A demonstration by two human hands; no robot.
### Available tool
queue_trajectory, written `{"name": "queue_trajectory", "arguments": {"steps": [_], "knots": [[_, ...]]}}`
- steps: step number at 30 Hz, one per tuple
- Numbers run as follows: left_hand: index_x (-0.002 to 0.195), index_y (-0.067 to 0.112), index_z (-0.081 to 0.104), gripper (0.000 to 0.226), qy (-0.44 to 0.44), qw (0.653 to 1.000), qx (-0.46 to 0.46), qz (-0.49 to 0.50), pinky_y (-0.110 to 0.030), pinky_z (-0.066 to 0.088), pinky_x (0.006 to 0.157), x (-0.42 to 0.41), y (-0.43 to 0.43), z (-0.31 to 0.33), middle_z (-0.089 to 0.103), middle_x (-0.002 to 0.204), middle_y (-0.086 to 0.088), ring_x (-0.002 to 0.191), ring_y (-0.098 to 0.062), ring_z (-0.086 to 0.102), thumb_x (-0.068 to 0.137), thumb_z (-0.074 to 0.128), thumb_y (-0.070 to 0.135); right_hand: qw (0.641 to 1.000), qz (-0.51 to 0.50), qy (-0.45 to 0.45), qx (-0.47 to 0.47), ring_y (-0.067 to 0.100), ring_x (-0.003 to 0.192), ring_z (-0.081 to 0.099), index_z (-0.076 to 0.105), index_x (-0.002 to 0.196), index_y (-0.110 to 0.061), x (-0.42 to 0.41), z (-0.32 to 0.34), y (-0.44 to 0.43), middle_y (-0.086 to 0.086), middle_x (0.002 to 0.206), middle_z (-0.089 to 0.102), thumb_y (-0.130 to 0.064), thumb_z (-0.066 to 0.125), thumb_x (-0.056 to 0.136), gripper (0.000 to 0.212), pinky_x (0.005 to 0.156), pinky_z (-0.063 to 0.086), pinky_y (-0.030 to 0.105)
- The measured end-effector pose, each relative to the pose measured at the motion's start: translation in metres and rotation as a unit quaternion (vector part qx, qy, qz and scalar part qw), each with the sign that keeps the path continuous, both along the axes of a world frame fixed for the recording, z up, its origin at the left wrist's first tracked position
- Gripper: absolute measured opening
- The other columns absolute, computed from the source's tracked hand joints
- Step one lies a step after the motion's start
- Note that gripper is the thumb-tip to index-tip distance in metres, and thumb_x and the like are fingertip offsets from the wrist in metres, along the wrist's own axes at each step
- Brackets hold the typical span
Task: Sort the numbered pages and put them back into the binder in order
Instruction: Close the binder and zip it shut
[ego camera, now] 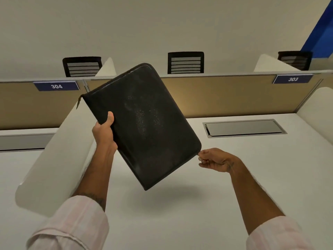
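A black zippered binder hangs tilted in the air above the white desk, closed. My left hand grips its left edge, thumb on the front cover. My right hand pinches the zipper pull at the binder's lower right corner. A second zipper tab dangles at the upper left corner. No numbered pages are in sight.
A metal cable hatch is set in the desk at the back right. White side dividers flank the desk, with a tan back panel bearing labels 304 and 303. Black chairs stand beyond the panel.
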State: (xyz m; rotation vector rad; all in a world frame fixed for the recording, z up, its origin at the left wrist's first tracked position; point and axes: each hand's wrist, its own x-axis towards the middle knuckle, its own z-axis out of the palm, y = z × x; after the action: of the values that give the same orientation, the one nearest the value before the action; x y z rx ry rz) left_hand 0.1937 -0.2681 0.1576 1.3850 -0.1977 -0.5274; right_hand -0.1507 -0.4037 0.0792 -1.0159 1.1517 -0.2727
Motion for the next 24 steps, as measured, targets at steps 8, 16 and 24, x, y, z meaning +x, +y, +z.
{"name": "queue_trajectory", "arguments": {"steps": [8,16,24], "knots": [[0.126,0.023,0.057,0.052,0.078,0.995,-0.003,0.054,-0.042,0.057,0.085,-0.031,0.0,0.0,0.065,0.118,0.002,0.096,-0.023,0.067,0.085,0.069,0.052,0.99,0.136,0.014,0.026,0.014,0.068,0.052,0.066,0.105,0.001,0.04,-0.015,0.059,0.007,0.07,0.054,-0.001,0.063,0.091,0.014,0.088,0.057,0.034],[0.125,0.02,0.056,0.051,0.093,0.994,0.028,0.041,-0.045,0.055,0.09,-0.042,0.002,-0.008,0.062,0.118,-0.001,0.095,-0.023,0.065,0.087,0.067,0.053,0.975,0.218,0.037,0.031,0.024,0.097,0.066,0.06,0.113,-0.007,0.051,-0.026,0.097,0.011,0.109,0.065,-0.002,0.073,0.083,0.033,0.086,0.058,0.036],[0.128,0.01,0.056,0.063,0.114,0.986,0.094,-0.077,-0.049,0.047,0.099,-0.027,0.007,-0.024,0.061,0.12,-0.005,0.109,-0.029,0.057,0.08,0.079,0.043,0.995,-0.061,-0.007,-0.078,0.032,0.113,0.061,0.061,0.123,-0.01,-0.031,-0.013,0.034,0.013,0.122,0.065,-0.033,0.04,0.105,0.036,0.091,0.054,0.042]]}}
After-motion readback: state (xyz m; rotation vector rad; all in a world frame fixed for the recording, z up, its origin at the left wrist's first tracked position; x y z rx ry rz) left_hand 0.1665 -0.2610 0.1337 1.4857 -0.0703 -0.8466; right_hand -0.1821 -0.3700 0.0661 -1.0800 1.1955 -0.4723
